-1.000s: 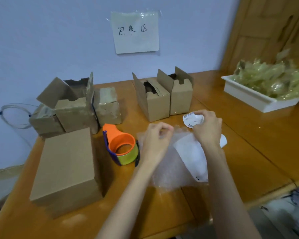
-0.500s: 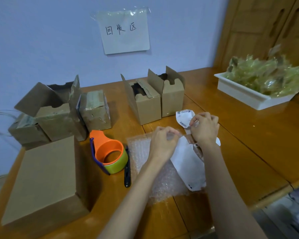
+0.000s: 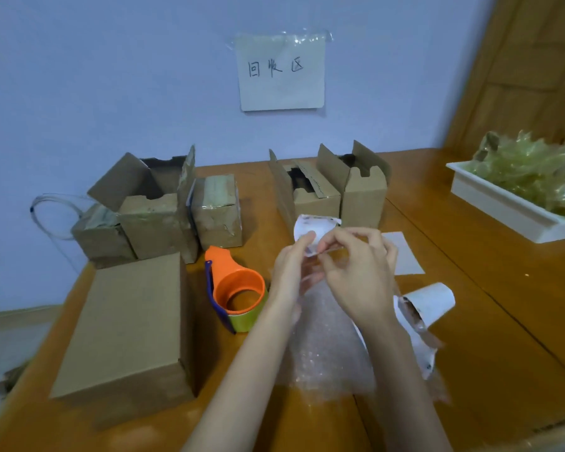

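Both hands are raised over a sheet of bubble wrap (image 3: pixel 327 347) on the wooden table (image 3: pixel 490 314). My left hand (image 3: pixel 291 272) and my right hand (image 3: pixel 359 272) pinch a curled white printed label (image 3: pixel 310 228) between them, with a strip of clear tape stretched at the fingertips. A white mailer bag (image 3: pixel 424 308) with brown tape on it lies curled to the right of my right wrist. A flat white sheet (image 3: pixel 405 252) lies behind my right hand.
An orange tape dispenser (image 3: pixel 238 288) stands left of my hands. A closed cardboard box (image 3: pixel 128 324) sits at the near left, several worn boxes (image 3: pixel 150 210) behind it. Two open small boxes (image 3: pixel 333 190) stand at the back. A white tray (image 3: pixel 503 210) of yellowish plastic is at the right.
The hands rose and came together, lifting the label up off the mailer bag. The bag fell back curled on the right. The view shifted left and pulled back.
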`<state>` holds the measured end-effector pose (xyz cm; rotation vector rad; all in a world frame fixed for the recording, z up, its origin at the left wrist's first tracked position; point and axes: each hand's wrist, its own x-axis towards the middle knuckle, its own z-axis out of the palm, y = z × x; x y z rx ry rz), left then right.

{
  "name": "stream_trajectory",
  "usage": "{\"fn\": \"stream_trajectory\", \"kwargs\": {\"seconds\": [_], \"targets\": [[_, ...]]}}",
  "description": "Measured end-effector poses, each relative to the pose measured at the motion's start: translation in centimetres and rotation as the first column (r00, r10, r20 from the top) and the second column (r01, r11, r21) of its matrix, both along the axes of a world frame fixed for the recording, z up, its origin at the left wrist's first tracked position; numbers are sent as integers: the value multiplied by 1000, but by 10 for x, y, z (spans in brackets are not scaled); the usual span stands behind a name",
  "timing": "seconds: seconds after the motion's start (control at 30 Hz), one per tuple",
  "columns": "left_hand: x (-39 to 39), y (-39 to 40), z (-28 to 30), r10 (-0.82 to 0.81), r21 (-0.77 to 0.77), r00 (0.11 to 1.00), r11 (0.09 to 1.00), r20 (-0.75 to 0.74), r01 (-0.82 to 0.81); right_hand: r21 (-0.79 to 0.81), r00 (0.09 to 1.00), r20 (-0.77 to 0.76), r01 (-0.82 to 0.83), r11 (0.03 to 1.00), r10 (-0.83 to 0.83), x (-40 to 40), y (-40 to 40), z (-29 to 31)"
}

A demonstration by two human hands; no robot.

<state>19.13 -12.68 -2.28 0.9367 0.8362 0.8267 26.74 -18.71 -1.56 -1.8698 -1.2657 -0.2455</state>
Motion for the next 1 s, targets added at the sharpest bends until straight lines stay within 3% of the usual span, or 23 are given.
{"fn": "stream_trajectory", "kwargs": {"seconds": [0.1,0.17,0.23,0.33,0.43,0.53,0.6,0.67,0.73,0.8,0.9,1.0], "targets": [[-25,4,-4,123,8,992,992,31,-123,-33,997,-26,-71,997,70,-33,2,4],[-42,6,-4,193,108,981,976,-34,-188,13,967,-228,-111,994,111,-46,2,8],[-58,3,2,239,265,967,942,-89,-208,166,885,-442,-78,983,145,-52,3,10],[-77,-2,13,327,439,932,868,-157,-231,321,758,-611,-27,947,228,-55,6,14],[-89,-5,21,379,520,907,821,-183,-238,293,707,-662,-63,954,250,-59,7,21],[-101,-7,30,424,605,885,761,-192,-234,234,758,-598,-147,961,262,-65,6,25],[-114,-8,38,451,692,855,703,-254,-165,202,775,-535,-268,942,336,-73,4,31],[-130,-10,47,455,756,819,654,-350,-41,155,737,-518,-418,895,434,-82,4,39],[-150,-9,53,447,740,765,671,-463,55,110,676,-542,-533,839,500,-90,8,45],[-174,-6,52,401,666,757,743,-516,61,66,639,-561,-599,798,526,-100,15,49],[-205,-2,50,330,575,830,818,-450,-14,7,611,-589,-650,760,528,-118,27,48],[-227,1,43,377,559,835,823,-401,-104,19,579,-621,-662,749,528,-137,40,42]]}}
